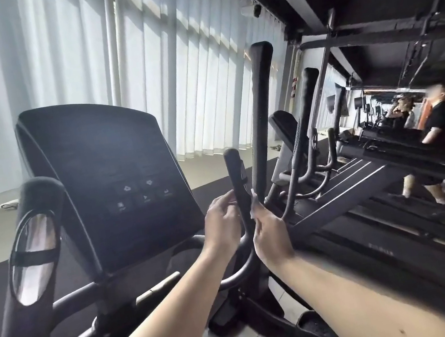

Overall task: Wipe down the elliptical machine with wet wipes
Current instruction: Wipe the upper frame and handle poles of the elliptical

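Wiping the short grip (235,172) to the right of the console (101,160) is, as we judge it, the step in hand. The elliptical (74,295) fills the left and centre of the frame, and this grip rises just right of centre. Our right hand (272,236) has its fingers curled round a small white wipe (253,209) and presses it to the right side of the grip. Our left hand (222,221) sits on the other side with fingers bent and their tips at the bar, seemingly to steady it. Whether it truly pinches the bar, or a corner of the wipe, we cannot tell.

The next move, we think, calls for wrapping the wipe round the bar and drawing it along the whole length, from the tip down into the curve below, with the left hand bracing. The console buttons, the tall handlebar (261,108) and the chromed plate (32,252) on the arm at lower left look untouched, so much of the task seems to lie ahead.

As for containers, we see no wipe packet and no bin, so a fresh wipe would have to come from somewhere outside the frame.
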Available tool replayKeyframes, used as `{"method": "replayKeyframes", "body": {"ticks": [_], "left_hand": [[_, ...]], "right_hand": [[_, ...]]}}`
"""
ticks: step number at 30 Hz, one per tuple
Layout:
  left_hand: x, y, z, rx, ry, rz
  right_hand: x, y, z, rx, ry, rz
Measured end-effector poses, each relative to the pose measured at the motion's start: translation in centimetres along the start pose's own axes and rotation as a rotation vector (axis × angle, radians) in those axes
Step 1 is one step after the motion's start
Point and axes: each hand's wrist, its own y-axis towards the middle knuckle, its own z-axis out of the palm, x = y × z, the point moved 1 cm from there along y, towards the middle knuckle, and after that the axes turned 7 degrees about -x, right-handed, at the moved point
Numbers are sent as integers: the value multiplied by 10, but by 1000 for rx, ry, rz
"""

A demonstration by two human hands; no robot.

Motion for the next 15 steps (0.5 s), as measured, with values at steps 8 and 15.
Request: {"method": "replayKeyframes", "body": {"ticks": [8, 15], "left_hand": [[27, -17, 7, 13, 20, -41], [53, -29, 3, 45, 109, -58]], "right_hand": [[31, 51, -11, -124, 96, 72], [-27, 10, -5, -108, -78, 65]]}}
